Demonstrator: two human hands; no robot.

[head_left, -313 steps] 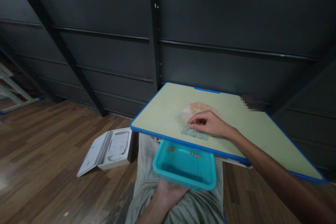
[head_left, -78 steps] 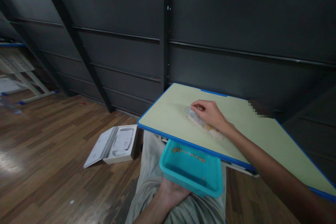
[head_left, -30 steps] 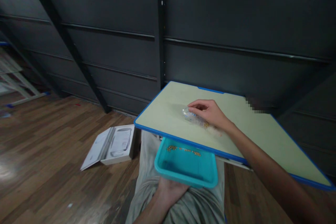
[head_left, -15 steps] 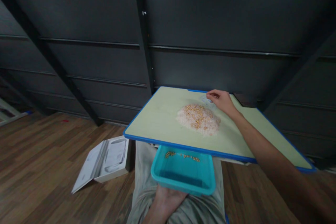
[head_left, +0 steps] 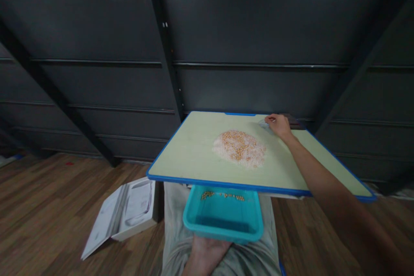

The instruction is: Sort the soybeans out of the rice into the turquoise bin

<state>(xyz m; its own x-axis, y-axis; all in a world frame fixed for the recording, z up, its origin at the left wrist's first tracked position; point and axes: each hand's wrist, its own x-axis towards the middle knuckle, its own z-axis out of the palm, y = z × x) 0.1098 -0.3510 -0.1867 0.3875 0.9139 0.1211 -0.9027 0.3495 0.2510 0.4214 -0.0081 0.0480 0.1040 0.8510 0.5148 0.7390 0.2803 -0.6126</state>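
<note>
My left hand is under the near side of a teal plastic tray, bearing it above my lap; its fingers are hidden beneath. Several round yellow beans lie along the tray's far side. At the far edge of a pale green board with a blue rim, my right hand is closed in a pinch on a crumpled piece of clear plastic, perhaps a small bag. Nearer to me on the board spreads a heap of white grains, rice-like, with yellow beans mixed through its top.
A dark flat object lies at the board's far right edge, partly behind my right hand. An open white box rests on the wooden floor to the left. Dark panelled wall rises right behind the board.
My right hand has moved slightly right along the board's far edge, and the clear plastic has shifted with it. The view has tilted a little. My left hand still bears the tray.
</note>
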